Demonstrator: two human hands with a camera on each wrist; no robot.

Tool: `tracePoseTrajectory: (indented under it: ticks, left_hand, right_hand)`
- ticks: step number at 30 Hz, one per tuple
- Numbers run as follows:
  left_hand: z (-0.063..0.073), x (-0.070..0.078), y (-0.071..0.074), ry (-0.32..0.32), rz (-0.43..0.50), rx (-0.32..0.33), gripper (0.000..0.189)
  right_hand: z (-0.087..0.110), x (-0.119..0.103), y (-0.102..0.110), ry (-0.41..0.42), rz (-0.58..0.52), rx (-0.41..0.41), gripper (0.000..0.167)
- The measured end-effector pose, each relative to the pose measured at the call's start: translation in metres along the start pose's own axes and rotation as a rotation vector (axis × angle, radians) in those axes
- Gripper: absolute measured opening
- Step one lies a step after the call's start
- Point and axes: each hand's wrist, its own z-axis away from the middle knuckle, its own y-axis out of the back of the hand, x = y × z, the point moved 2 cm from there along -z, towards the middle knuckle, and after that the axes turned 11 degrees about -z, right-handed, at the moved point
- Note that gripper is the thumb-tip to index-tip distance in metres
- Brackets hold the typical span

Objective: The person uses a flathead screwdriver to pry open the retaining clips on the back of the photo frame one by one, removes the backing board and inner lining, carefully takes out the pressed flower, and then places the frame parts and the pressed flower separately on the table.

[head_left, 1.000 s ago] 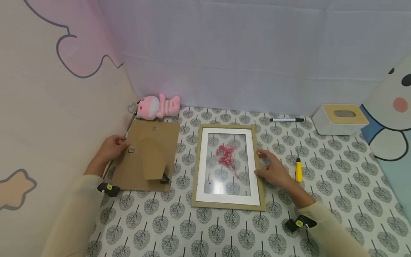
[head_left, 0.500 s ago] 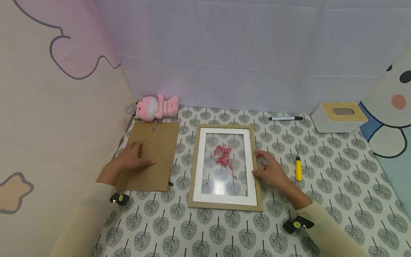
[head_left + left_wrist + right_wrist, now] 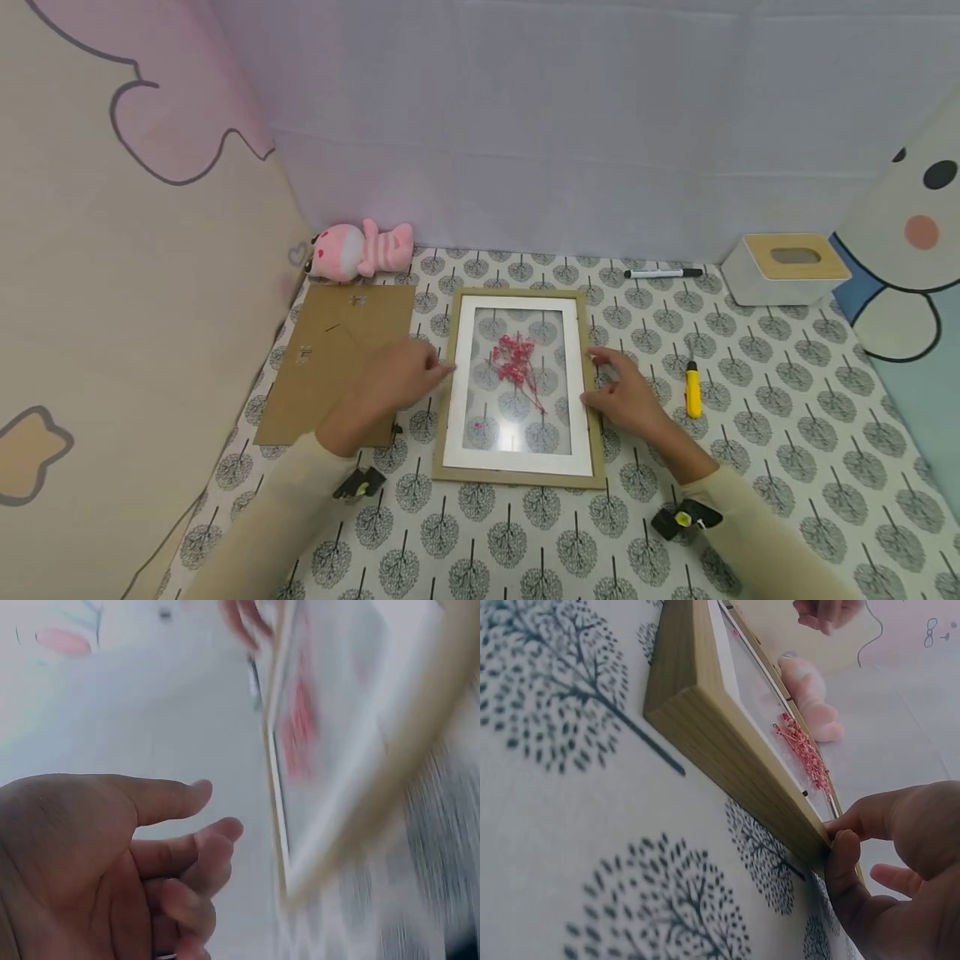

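A picture frame (image 3: pixel 593 417) with a white mat (image 3: pixel 467 400) lies face-down or open in the middle of the table, a sprig of pink dried flowers (image 3: pixel 514 358) visible inside its window. At the frame's right side, my right hand (image 3: pixel 628 398) pinches the edge between thumb and fingers; the right wrist view shows the fingertips on the wooden rim (image 3: pixel 761 780). My left hand (image 3: pixel 397 375) is by the frame's left side, fingers loosely bent and holding nothing in the left wrist view. Under that hand lies the brown backing board (image 3: pixel 300 408), its stand partly hidden.
A pink plush toy (image 3: pixel 360 250) lies behind the board. Right of the frame is a yellow-handled screwdriver-like tool (image 3: pixel 693 392). A marker (image 3: pixel 663 273) and a tissue box (image 3: pixel 787 268) sit at the back. A wall (image 3: pixel 150 333) borders the left side.
My left hand has moved right from the board's left edge, across the board, to the frame's left side. The board's raised stand now lies flatter. My right hand stays at the frame.
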Motion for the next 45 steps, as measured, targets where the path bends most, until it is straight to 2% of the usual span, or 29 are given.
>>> tracePoseTrajectory:
  ticks: [2, 5, 9, 12, 16, 20, 24, 27, 33, 36, 40, 45]
  left_hand:
    - [-0.007, 0.035, -0.007, -0.027, -0.01, -0.034, 0.056]
    - [-0.022, 0.07, -0.021, -0.004, -0.093, -0.059, 0.062]
    - [-0.047, 0.089, -0.043, 0.062, -0.18, -0.121, 0.067]
    - [-0.062, 0.099, -0.054, 0.073, -0.21, -0.162, 0.069]
    - [-0.069, 0.11, -0.06, 0.079, -0.234, -0.161, 0.058]
    - [-0.069, 0.109, -0.063, 0.072, -0.245, -0.146, 0.041]
    - [-0.068, 0.108, -0.062, 0.035, -0.19, -0.138, 0.036]
    - [-0.068, 0.107, -0.062, -0.013, -0.11, -0.146, 0.042]
    - [-0.069, 0.098, -0.056, -0.156, 0.08, -0.222, 0.049]
    - [-0.069, 0.087, -0.047, -0.19, 0.141, -0.204, 0.041]
    - [-0.074, 0.065, -0.034, -0.141, 0.143, -0.125, 0.034]
    - [-0.091, 0.024, -0.024, -0.028, 0.134, -0.045, 0.036]
  right_hand:
    - [-0.001, 0.0, -0.002, -0.005, -0.002, 0.006, 0.077]
    - [-0.003, 0.0, -0.005, -0.015, 0.01, 0.014, 0.077]
    - [-0.004, 0.001, -0.009, -0.013, 0.045, 0.034, 0.073]
    - [-0.003, 0.002, -0.009, 0.001, 0.068, 0.058, 0.071]
    - [-0.002, 0.002, -0.009, 0.006, 0.054, 0.058, 0.07]
    - [-0.003, -0.002, -0.011, -0.005, 0.041, 0.038, 0.07]
    - [-0.003, -0.005, -0.01, -0.017, 0.065, 0.041, 0.07]
    - [-0.002, -0.008, -0.01, -0.031, 0.138, 0.067, 0.061]
    - [0.001, -0.022, -0.023, -0.054, 0.381, 0.109, 0.027]
    - [-0.003, -0.034, -0.033, -0.048, 0.469, 0.096, 0.027]
    - [-0.015, -0.044, -0.048, -0.076, 0.546, 0.043, 0.042]
    - [-0.03, -0.046, -0.062, -0.155, 0.583, 0.012, 0.051]
